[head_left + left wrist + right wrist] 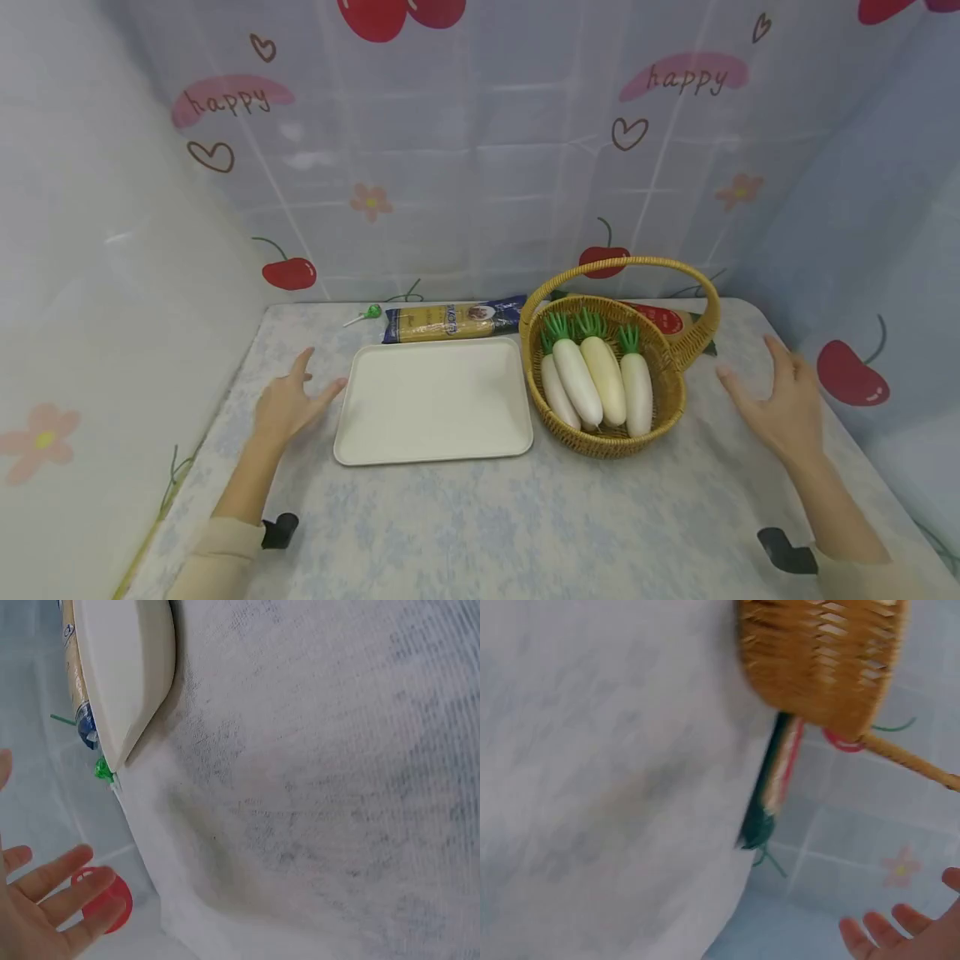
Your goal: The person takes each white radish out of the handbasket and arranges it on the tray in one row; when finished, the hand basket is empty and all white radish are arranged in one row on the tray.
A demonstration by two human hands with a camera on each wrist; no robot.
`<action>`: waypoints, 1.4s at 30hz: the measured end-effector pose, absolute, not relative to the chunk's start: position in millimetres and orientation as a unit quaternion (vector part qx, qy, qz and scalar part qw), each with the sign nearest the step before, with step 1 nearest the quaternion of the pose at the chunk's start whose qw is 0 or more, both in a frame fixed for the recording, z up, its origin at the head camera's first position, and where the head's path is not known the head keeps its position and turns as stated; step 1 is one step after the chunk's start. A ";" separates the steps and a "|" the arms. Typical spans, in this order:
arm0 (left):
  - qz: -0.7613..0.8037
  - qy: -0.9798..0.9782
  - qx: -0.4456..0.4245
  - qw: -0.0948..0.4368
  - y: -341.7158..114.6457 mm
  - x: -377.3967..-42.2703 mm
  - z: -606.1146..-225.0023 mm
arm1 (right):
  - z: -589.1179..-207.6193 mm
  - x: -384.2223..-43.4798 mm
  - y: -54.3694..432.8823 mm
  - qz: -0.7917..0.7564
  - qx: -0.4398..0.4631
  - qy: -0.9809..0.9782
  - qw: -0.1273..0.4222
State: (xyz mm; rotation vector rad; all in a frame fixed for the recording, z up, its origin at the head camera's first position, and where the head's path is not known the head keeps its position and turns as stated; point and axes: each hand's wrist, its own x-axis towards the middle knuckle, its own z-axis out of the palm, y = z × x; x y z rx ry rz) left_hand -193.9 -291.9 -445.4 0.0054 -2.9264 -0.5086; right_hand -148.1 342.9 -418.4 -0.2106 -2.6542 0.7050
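Observation:
My left hand (287, 404) hovers by the left side of a white rectangular tray (435, 400), fingers spread and holding nothing. To the right of a wicker basket (600, 446), my right hand (787, 408) is held with its thumb apart from the fingers, also holding nothing. Several white radishes (576, 383) with green tops lie inside the basket, whose tall handle (622, 261) arches over them. In the left wrist view the left fingers (67, 892) are extended. The right fingers (885, 930) appear at the lower right corner of the right wrist view.
Behind the tray lies a yellow and blue pasta packet (457, 320), with a green lollipop (372, 312) to its left. A red and green package (663, 319) is partly hidden behind the basket. A printed curtain (480, 167) stands along the table's back edge.

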 end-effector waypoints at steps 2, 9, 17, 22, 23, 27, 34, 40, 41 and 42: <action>-0.233 -0.970 0.005 0.067 -290.7 -193.4 -450.7 | -413.0 -143.2 336.8 0.301 -0.077 -0.928 0.207; -0.405 -0.914 0.002 0.022 -286.6 -194.1 -475.8 | -398.9 -132.8 308.7 0.393 -0.010 -0.895 0.211; -0.449 -0.893 0.019 0.035 -275.1 -196.2 -492.4 | -390.7 -141.4 277.1 0.393 0.072 -0.912 0.097; -0.468 -0.883 0.012 0.042 -272.3 -196.5 -496.0 | -391.5 -155.6 261.1 0.366 0.087 -0.925 0.061; -0.475 -0.879 0.014 0.037 -272.5 -196.5 -496.8 | -392.2 -158.8 259.2 0.360 0.090 -0.927 0.057; -0.492 -0.870 0.024 0.008 -274.7 -195.5 -500.8 | -396.4 -169.3 255.7 0.345 0.091 -0.934 0.031; -0.500 -0.866 0.028 -0.008 -277.8 -195.5 -507.3 | -407.3 -181.9 257.2 0.327 0.076 -0.941 -0.033; -0.507 -0.860 0.049 -0.032 -278.7 -195.2 -505.1 | -413.6 -191.0 258.7 0.300 0.072 -0.950 -0.052; -0.511 -0.857 0.049 -0.043 -278.6 -194.9 -503.7 | -414.1 -192.2 258.7 0.297 0.072 -0.951 -0.055; -0.511 -0.857 0.051 -0.046 -278.2 -194.6 -503.4 | -414.5 -193.4 258.6 0.292 0.073 -0.952 -0.054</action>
